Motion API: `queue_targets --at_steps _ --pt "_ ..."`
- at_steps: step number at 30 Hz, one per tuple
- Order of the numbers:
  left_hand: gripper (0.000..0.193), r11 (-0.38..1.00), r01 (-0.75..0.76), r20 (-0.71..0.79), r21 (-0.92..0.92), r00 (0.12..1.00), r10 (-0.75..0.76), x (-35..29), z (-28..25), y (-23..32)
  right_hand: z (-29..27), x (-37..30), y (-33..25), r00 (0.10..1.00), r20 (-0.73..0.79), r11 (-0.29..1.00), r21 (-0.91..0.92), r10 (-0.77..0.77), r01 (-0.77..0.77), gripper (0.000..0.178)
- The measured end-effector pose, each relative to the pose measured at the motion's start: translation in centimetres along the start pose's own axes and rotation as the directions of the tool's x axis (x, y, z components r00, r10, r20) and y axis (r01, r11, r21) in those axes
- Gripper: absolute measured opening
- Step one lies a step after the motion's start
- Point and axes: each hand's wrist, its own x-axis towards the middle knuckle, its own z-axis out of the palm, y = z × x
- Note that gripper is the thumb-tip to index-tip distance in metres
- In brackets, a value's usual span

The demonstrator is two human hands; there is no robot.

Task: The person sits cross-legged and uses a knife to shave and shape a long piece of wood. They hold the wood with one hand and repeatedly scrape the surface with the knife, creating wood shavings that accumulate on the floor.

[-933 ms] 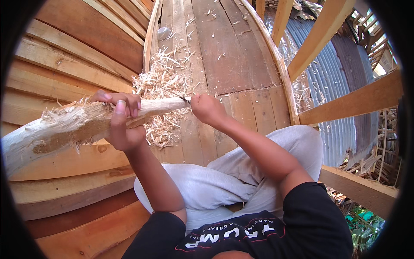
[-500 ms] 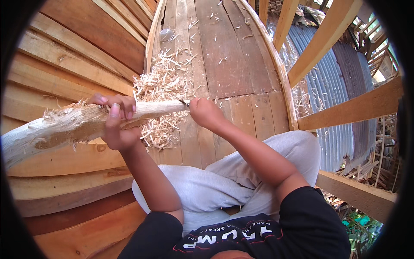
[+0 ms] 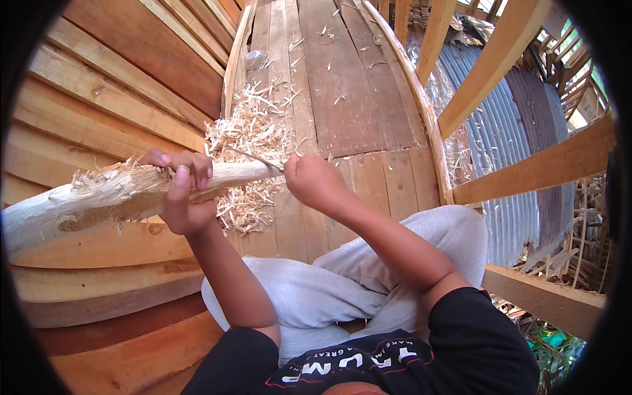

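A long pale piece of wood (image 3: 85,204), stripped and rough with splinters along its upper side, runs from the left edge to the middle of the picture. My left hand (image 3: 186,187) is closed around it, thumb on the near side and fingers over the far side. At its tapered right end, my right hand (image 3: 311,178) is closed in a fist on a knife (image 3: 260,158). The knife's thin dark blade points to the upper left and lies across the wood's end; its handle is hidden in my fist.
Curled wood shavings (image 3: 247,131) are heaped on the plank floor (image 3: 359,79) beyond and below the wood. A small clear cup (image 3: 255,60) stands farther off on the left. Stacked boards form a wall (image 3: 105,85) at left; a slatted railing (image 3: 533,164) borders the right.
The knife blade has swung into clearer view over the wood's end, and my right fist has shifted slightly down and left. My left hand keeps its hold.
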Motion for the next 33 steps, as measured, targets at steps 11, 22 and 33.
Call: queue_targets --at_steps 11,22,33 --pt "0.027 1.000 0.001 0.083 0.023 0.997 -0.003 0.1 -0.3 0.3 0.8 -0.6 0.2 0.997 -0.069 0.998 0.045 -0.043 0.047 0.058" --pt "0.031 1.000 -0.006 0.033 -0.023 0.999 0.007 0.1 -1.0 0.0 1.6 0.4 1.5 0.984 -0.169 0.998 -0.030 -0.061 0.056 0.057" --pt "0.028 1.000 0.013 0.017 -0.027 1.000 -0.013 0.0 -1.8 0.4 2.1 0.1 0.7 0.995 -0.101 1.000 -0.016 -0.026 0.025 0.056"
